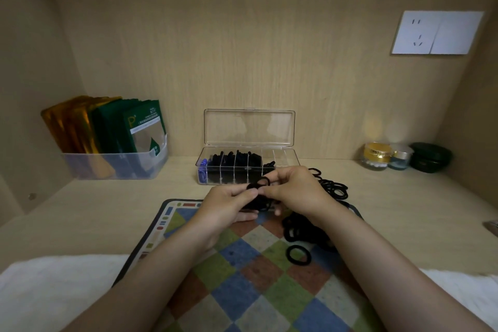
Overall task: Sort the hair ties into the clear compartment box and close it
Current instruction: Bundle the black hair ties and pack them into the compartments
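The clear compartment box [285,162] stands open at the back of the desk, its lid [249,127] upright against the wall. Its left compartments hold blue and black hair ties [231,160]; the right ones look bare. In front of the box my left hand [229,203] and my right hand [292,191] meet and together hold a small bunch of black hair ties [260,191], fingertips pinching the loops. Loose black hair ties lie in a pile [332,188] right of my hands, more [299,229] under my right wrist, and a single tie [297,255] lies on the mat.
A checkered mat [242,277] covers the desk front. A translucent bin [116,164] with green and gold sachets stands at the back left. Small cosmetic jars [377,156] and a dark green case [431,156] sit at the back right. A wall socket [436,32] is upper right.
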The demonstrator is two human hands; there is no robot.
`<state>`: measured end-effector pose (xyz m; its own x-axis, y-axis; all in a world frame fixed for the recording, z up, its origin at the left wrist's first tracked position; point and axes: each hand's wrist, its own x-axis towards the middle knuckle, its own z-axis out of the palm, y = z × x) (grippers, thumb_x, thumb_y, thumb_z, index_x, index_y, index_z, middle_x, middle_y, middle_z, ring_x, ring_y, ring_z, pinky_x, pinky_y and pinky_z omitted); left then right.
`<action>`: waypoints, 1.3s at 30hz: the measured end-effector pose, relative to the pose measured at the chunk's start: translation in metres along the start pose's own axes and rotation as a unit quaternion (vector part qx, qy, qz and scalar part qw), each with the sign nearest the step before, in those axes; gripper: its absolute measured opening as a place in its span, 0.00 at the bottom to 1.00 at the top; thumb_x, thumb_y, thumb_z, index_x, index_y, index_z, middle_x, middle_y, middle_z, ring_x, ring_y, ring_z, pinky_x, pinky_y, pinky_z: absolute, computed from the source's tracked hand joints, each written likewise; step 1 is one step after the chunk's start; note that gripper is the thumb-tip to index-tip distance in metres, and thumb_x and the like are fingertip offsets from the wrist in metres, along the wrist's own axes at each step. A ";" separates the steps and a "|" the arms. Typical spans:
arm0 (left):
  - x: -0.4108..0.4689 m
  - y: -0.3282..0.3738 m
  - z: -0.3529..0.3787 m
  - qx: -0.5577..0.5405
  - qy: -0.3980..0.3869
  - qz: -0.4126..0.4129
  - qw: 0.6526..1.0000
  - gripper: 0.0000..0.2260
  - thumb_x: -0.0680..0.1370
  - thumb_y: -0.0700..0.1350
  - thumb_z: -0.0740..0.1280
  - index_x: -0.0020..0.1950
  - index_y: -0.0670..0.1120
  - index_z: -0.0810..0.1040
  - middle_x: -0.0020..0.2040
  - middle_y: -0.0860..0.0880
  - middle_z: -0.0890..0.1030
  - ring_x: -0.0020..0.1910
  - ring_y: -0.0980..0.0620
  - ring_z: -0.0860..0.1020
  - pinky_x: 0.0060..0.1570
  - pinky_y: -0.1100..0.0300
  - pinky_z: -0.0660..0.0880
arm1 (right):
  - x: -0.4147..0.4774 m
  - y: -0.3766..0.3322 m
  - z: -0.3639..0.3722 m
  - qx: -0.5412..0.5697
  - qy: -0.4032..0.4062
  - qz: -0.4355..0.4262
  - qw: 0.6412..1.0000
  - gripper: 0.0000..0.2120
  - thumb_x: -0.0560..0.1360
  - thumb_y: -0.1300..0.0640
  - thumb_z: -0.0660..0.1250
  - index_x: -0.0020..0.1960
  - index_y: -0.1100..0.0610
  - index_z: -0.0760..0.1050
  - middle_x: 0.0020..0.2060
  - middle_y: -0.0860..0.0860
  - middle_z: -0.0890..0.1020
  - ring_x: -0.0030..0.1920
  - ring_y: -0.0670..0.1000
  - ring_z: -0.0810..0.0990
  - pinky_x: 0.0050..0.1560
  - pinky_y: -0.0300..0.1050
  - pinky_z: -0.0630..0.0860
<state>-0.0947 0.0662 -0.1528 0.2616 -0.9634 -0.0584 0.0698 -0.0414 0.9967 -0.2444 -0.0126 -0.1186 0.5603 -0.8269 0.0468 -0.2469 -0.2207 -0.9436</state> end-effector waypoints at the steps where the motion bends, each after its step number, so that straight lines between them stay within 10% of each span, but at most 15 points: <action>1: -0.001 0.001 0.000 -0.001 -0.001 0.002 1.000 0.09 0.80 0.42 0.68 0.58 0.45 0.84 0.53 0.45 0.86 0.50 0.49 0.85 0.48 0.59 0.82 | -0.001 0.000 -0.002 0.023 -0.018 0.016 0.999 0.06 0.73 0.65 0.74 0.50 0.63 0.83 0.32 0.51 0.82 0.22 0.48 0.76 0.23 0.37 0.73; 6: -0.001 0.005 0.003 0.021 -0.006 0.006 1.000 0.10 0.80 0.40 0.67 0.60 0.45 0.83 0.54 0.45 0.86 0.53 0.50 0.85 0.49 0.59 0.82 | 0.000 -0.001 -0.011 0.091 -0.023 0.031 0.995 0.06 0.73 0.62 0.75 0.49 0.62 0.83 0.38 0.60 0.85 0.36 0.56 0.81 0.29 0.42 0.79; 23: 0.048 0.051 0.031 0.034 -0.117 -0.001 0.993 0.12 0.81 0.45 0.66 0.61 0.42 0.82 0.56 0.41 0.85 0.56 0.45 0.83 0.56 0.51 0.81 | 0.010 0.001 -0.039 0.061 0.174 -0.004 0.983 0.07 0.71 0.57 0.78 0.40 0.59 0.82 0.22 0.51 0.78 0.20 0.48 0.73 0.22 0.38 0.71; 32: 0.064 0.045 0.037 0.094 -0.142 0.045 0.984 0.13 0.81 0.39 0.66 0.64 0.43 0.80 0.58 0.46 0.84 0.57 0.52 0.83 0.54 0.58 0.81 | 0.017 0.007 -0.042 0.021 0.230 0.000 0.973 0.10 0.70 0.53 0.78 0.45 0.56 0.80 0.33 0.51 0.80 0.25 0.46 0.75 0.23 0.40 0.71; 39: 0.071 0.038 0.027 0.078 -0.078 0.121 0.986 0.10 0.77 0.39 0.72 0.57 0.47 0.81 0.50 0.48 0.87 0.46 0.51 0.85 0.42 0.63 0.80 | 0.015 -0.002 -0.042 0.124 0.055 0.047 0.990 0.13 0.78 0.53 0.69 0.56 0.60 0.82 0.49 0.61 0.86 0.43 0.54 0.86 0.38 0.47 0.84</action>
<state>-0.0993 -0.0106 -0.1173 0.0999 -0.9787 0.1796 -0.1287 0.1663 0.9777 -0.2690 -0.0465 -0.1023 0.4510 -0.8922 -0.0224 -0.0851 -0.0180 -0.9962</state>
